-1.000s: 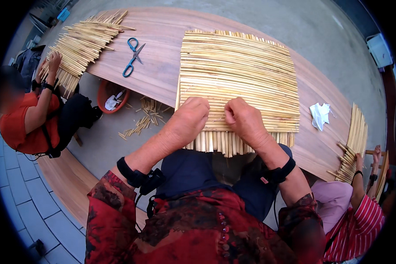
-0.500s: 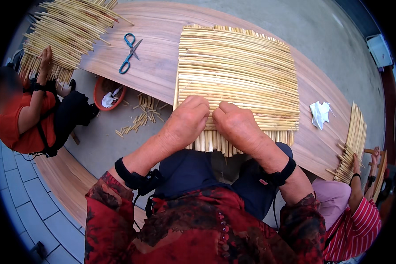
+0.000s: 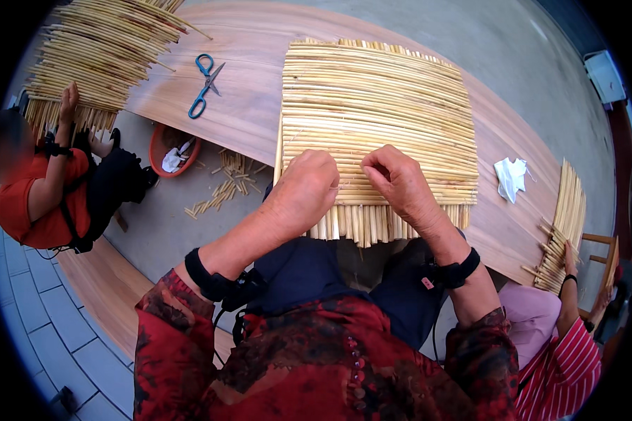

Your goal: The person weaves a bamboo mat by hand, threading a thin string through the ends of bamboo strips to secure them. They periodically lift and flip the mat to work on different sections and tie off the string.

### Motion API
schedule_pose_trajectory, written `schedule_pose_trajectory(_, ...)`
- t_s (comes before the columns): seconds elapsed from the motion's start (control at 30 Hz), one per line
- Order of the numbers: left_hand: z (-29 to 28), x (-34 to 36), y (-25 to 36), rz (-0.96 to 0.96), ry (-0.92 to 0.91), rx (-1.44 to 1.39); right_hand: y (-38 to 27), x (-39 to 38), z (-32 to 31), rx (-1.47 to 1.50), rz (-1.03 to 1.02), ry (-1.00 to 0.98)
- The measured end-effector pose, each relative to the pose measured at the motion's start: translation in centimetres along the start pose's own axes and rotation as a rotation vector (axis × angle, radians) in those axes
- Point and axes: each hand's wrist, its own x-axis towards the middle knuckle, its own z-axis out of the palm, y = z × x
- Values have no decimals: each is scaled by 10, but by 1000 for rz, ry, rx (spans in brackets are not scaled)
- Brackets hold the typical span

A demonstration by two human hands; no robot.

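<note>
A mat of straw-coloured stalks [image 3: 379, 105] lies on the wooden table and reaches over its near edge toward my lap. Its stalks run mostly left to right, while a second layer of cut ends [image 3: 365, 223] points toward me along the near side. My left hand [image 3: 305, 184] is closed low over the mat's near left part, its fingertips mostly hidden behind the knuckles. A little to the right, my right hand [image 3: 400, 181] has thumb and forefinger curled together above the stalks. Whatever lies in either hand's fingers is too fine to make out.
Blue-handled scissors [image 3: 206, 85] lie left of the mat, crumpled white tissue [image 3: 510, 179] to its right. An orange basin [image 3: 173, 151] and cut stalk pieces [image 3: 228, 184] are on the floor. People with stalk bundles [image 3: 95, 59] sit at both sides.
My right hand has moved right and slightly up, away from my left hand, opening a gap between them. My left hand has barely shifted.
</note>
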Motion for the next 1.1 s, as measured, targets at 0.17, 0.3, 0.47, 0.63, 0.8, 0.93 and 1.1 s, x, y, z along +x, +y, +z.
schedule_pose_trajectory(0.17, 13, 10, 7, 102, -12, 237, -5, -19, 1, 14, 29, 8)
schedule_pose_trajectory(0.3, 14, 12, 6, 115, 19, 231, -11, -24, 0, -68, -32, -51)
schedule_pose_trajectory(0.47, 9, 9, 0, 90, 64, 104, -25, -50, 2, 41, 9, -179)
schedule_pose_trajectory(0.63, 4, 9, -2, -26, 72, -11, -41, -78, -1, 204, 45, -381)
schedule_pose_trajectory(0.8, -9, 7, -10, -79, 70, -166, -25, -122, 31, 113, 192, -455)
schedule_pose_trajectory(0.93, -8, 4, -12, -121, 122, -278, 16, -133, 71, -15, 309, -264)
schedule_pose_trajectory(1.1, -10, 3, -15, -148, 120, -317, 77, -117, 141, -23, 194, -35)
